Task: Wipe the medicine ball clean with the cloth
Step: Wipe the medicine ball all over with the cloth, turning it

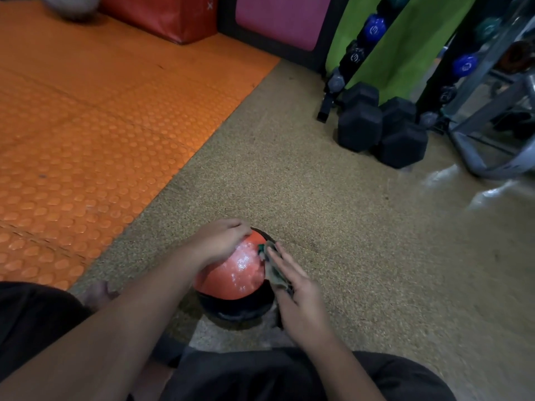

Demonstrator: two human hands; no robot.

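On the speckled floor [318, 204] between my knees sits the ball [231, 273], red-orange on top and black below, its upper face shiny. My left hand [220, 244] rests over the ball's top left, fingers curved loosely along the surface toward the far side. My right hand [292, 282] lies against the ball's right side with straight fingers, pressing the cloth [273, 269] flat to it; the cloth shows as a crumpled greenish-grey fold between palm and ball. Left of me lies an orange studded mat [95, 125], and on its far edge a red box [173, 15] with white lettering too cut off to read. Far right, a rack [367, 44] holds small dumbbells, blue ones bearing a round white logo I cannot make out, and black hex dumbbells [382, 128] stand on the floor at its foot.
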